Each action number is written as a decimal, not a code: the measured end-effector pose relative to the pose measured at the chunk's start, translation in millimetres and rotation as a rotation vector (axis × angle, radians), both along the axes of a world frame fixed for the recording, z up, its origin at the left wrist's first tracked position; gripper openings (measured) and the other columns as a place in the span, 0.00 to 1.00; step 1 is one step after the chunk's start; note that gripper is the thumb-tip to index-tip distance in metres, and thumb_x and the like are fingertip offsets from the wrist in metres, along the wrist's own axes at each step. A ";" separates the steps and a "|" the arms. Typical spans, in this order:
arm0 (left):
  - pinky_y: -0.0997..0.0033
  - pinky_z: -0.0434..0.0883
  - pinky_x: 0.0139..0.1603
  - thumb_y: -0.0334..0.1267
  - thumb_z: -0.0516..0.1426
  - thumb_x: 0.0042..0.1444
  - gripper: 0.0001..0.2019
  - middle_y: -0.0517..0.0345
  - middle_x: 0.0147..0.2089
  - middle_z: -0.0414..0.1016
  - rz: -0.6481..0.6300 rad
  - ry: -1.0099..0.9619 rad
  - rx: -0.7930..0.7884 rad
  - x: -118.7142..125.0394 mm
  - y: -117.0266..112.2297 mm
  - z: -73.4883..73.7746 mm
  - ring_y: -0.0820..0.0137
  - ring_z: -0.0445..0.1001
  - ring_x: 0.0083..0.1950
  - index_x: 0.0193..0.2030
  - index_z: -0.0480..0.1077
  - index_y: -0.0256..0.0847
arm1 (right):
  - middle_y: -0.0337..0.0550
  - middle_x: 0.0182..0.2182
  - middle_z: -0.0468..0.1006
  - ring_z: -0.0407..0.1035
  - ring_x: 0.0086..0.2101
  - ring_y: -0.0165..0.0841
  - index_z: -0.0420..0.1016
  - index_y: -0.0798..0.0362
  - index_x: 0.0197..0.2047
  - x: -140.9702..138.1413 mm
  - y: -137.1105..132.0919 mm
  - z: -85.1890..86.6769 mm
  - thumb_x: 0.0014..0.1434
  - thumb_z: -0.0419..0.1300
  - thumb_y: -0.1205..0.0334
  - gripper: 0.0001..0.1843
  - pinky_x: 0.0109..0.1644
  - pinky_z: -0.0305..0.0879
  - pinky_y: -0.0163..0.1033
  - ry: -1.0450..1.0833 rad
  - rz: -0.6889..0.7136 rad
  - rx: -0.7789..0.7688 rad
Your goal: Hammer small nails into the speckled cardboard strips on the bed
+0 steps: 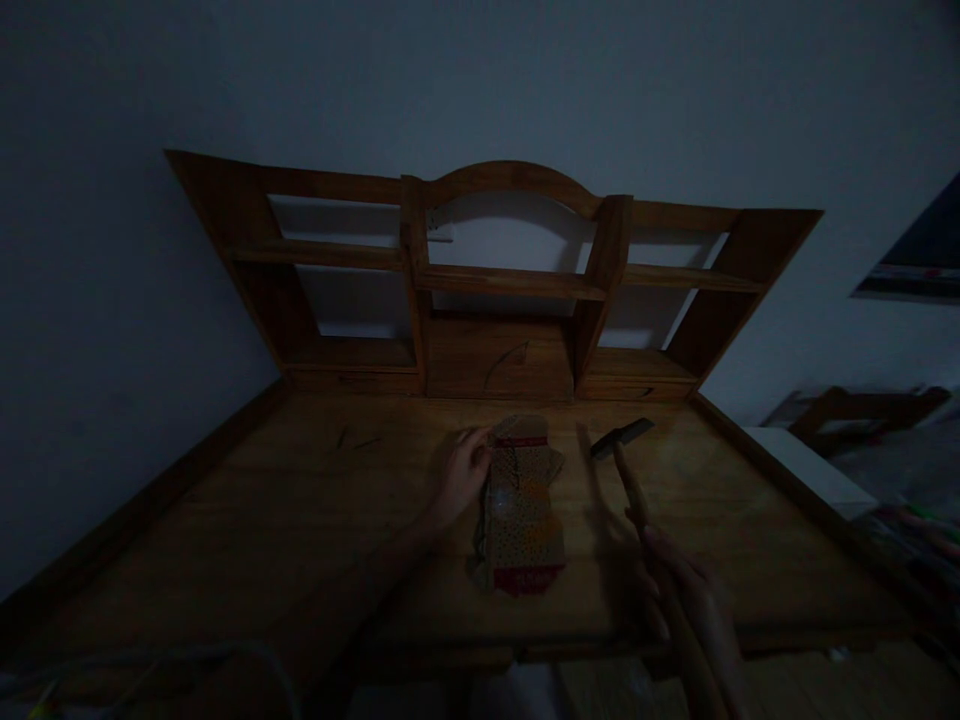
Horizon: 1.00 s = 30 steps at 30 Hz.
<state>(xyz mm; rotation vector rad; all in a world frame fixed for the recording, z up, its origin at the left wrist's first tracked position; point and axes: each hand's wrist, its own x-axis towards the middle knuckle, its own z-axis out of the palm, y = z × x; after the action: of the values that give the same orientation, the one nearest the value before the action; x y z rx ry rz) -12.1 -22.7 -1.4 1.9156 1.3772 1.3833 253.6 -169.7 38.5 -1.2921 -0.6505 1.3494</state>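
Note:
A flat, worn piece of cardboard (pixel 525 510) lies on the wooden desk, with red bands at both ends, many small dark holes and orange stains. At its upper left edge is my left hand (pixel 463 472), thumb and fingers curled in a grip on that edge; whether anything small sits between the fingertips is too dark to tell. To the right of the cardboard, my right hand (pixel 686 585) is wrapped around the wooden handle of a hammer (pixel 628 475). The hammer's dark metal head points away from me, apart from the cardboard and raised over the desk.
Along the back of the desk (pixel 300 500) stands a wooden shelf unit (pixel 502 280) with open compartments and small drawers. Two dark marks or slivers (pixel 367 442) lie on the left of the desktop. A wooden chair back (pixel 870 405) is at the right. The room is dim.

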 end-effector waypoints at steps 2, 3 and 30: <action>0.61 0.63 0.62 0.24 0.46 0.57 0.25 0.57 0.60 0.64 -0.052 0.085 0.079 1.3 -6.9 10.0 0.69 0.63 0.61 0.59 0.62 0.46 | 0.33 0.13 0.66 0.57 0.09 0.25 0.75 0.56 0.31 2.6 2.1 -4.1 0.48 0.63 0.46 0.19 0.10 0.52 0.31 0.028 -0.019 -0.002; 0.61 0.59 0.65 0.23 0.44 0.56 0.27 0.59 0.63 0.61 -0.091 0.131 0.110 1.9 -10.5 15.0 0.70 0.59 0.64 0.61 0.60 0.47 | 0.33 0.13 0.66 0.58 0.10 0.26 0.75 0.56 0.34 2.9 2.5 -5.1 0.48 0.63 0.47 0.20 0.11 0.53 0.31 0.040 -0.039 -0.002; 0.60 0.58 0.66 0.22 0.43 0.54 0.30 0.61 0.65 0.58 -0.203 0.489 0.223 6.5 -17.0 15.0 0.71 0.57 0.65 0.63 0.57 0.45 | 0.30 0.14 0.64 0.55 0.09 0.24 0.71 0.53 0.43 6.5 7.2 -14.3 0.51 0.61 0.50 0.19 0.09 0.50 0.29 0.129 -0.038 0.023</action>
<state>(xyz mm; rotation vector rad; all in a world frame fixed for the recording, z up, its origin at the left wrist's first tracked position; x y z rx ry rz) -5.6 -39.7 13.6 2.5862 1.2149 1.0476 260.0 -162.5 24.2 -1.1828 -0.5480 1.3779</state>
